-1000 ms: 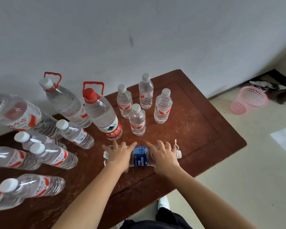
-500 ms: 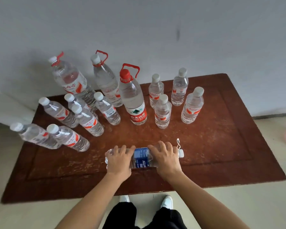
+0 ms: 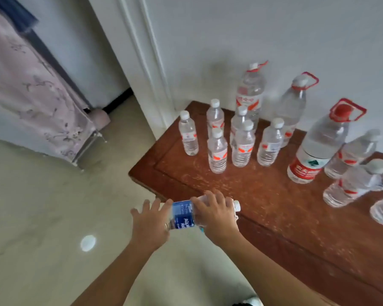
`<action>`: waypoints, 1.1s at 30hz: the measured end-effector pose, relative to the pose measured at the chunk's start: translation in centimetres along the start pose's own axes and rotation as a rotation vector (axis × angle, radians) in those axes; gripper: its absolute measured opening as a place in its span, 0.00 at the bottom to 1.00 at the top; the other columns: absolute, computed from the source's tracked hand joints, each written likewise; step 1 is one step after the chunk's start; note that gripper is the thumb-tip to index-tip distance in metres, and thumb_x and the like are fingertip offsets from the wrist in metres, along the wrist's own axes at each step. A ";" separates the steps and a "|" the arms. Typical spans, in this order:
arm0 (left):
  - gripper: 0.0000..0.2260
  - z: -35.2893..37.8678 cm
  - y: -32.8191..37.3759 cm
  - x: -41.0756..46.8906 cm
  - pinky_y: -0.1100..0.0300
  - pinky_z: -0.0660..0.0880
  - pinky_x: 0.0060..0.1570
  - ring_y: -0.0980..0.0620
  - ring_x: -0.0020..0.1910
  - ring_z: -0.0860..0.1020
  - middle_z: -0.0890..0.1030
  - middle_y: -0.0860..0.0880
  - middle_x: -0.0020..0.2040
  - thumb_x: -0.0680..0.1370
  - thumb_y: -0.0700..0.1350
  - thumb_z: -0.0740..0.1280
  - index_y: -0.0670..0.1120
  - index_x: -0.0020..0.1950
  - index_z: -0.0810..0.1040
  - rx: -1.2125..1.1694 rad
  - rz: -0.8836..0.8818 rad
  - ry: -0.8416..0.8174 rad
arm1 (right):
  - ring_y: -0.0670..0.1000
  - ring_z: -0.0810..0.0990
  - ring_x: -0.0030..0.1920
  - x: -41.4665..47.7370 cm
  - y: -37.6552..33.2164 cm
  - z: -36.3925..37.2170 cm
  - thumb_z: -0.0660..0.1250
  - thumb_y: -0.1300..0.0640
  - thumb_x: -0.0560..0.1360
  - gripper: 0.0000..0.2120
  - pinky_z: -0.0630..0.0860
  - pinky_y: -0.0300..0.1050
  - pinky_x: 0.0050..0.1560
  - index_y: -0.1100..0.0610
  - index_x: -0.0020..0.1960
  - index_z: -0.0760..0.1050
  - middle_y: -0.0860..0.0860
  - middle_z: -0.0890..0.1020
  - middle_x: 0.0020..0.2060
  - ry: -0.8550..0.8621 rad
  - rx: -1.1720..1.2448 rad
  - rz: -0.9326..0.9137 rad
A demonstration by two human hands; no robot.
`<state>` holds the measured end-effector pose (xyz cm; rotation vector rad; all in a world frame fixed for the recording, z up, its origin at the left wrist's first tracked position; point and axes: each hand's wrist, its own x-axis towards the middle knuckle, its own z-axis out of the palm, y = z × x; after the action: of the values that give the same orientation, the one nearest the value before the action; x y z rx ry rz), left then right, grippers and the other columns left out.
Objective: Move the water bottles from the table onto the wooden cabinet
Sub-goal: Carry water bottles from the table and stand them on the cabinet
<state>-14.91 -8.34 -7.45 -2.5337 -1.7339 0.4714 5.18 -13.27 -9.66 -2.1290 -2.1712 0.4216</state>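
1. A person held a blue-label bottle (image 3: 184, 215) on its side in both hands. It was lifted clear of the table (image 3: 263, 206), just past its near corner and above the floor (image 3: 42, 217).
2. The right hand (image 3: 215, 214) curled round the neck end, just behind the white cap. The left hand (image 3: 149, 224) lay against the base end, fingers spread.
3. This looked like the carrying step. The wooden cabinet was out of view, so the next move probably called for a turn towards it and righting the bottle before setting it down.
4. On the table stood small white-capped bottles (image 3: 217, 151) of clear water. Larger red-handled jugs (image 3: 316, 146) stood nearer the wall, all capped and apparently full.
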 end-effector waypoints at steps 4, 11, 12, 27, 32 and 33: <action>0.42 1.9 -13.2 -5.3 0.41 0.71 0.52 0.42 0.64 0.73 0.76 0.49 0.66 0.62 0.62 0.78 0.57 0.74 0.67 -0.035 -0.250 0.014 | 0.60 0.58 0.75 5.1 -13.7 0.6 0.75 0.56 0.72 0.43 0.57 0.68 0.75 0.38 0.76 0.52 0.52 0.59 0.75 0.058 -0.055 -0.212; 0.49 7.1 -36.7 -17.5 0.40 0.73 0.44 0.38 0.53 0.79 0.81 0.45 0.56 0.49 0.60 0.84 0.52 0.67 0.72 -0.118 -0.563 0.059 | 0.60 0.71 0.68 10.8 -40.5 4.2 0.85 0.51 0.59 0.48 0.73 0.63 0.65 0.39 0.73 0.65 0.52 0.71 0.70 0.085 -0.149 -0.611; 0.48 7.6 -39.1 -19.1 0.40 0.73 0.44 0.38 0.53 0.79 0.81 0.45 0.56 0.49 0.60 0.84 0.52 0.66 0.75 -0.124 -0.610 0.050 | 0.60 0.72 0.68 11.3 -43.7 4.5 0.85 0.48 0.58 0.49 0.73 0.62 0.64 0.40 0.73 0.65 0.52 0.72 0.70 0.100 -0.150 -0.662; 0.39 16.7 -66.0 -28.8 0.42 0.64 0.64 0.45 0.74 0.63 0.65 0.52 0.76 0.74 0.68 0.66 0.60 0.79 0.51 -0.185 -1.205 -0.054 | 0.60 0.75 0.66 23.1 -81.5 12.6 0.83 0.43 0.60 0.47 0.76 0.61 0.60 0.40 0.73 0.64 0.52 0.75 0.68 -0.091 -0.184 -1.295; 0.39 17.2 -74.2 -30.6 0.44 0.63 0.67 0.48 0.75 0.62 0.62 0.55 0.77 0.74 0.67 0.65 0.62 0.79 0.49 -0.291 -1.401 -0.191 | 0.57 0.67 0.72 26.4 -93.5 14.4 0.76 0.51 0.69 0.41 0.67 0.56 0.67 0.38 0.75 0.60 0.49 0.67 0.73 -0.278 -0.164 -1.514; 0.39 17.3 -75.4 -31.2 0.44 0.62 0.67 0.48 0.75 0.62 0.62 0.55 0.77 0.74 0.68 0.65 0.62 0.79 0.49 -0.301 -1.434 -0.208 | 0.56 0.66 0.72 26.8 -95.7 14.7 0.76 0.51 0.69 0.40 0.66 0.56 0.67 0.38 0.75 0.60 0.49 0.67 0.74 -0.293 -0.148 -1.559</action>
<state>-98.09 -10.96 -1.89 -0.7331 -3.1452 0.3287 -92.13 10.97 -4.17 0.0815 -3.1555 0.3661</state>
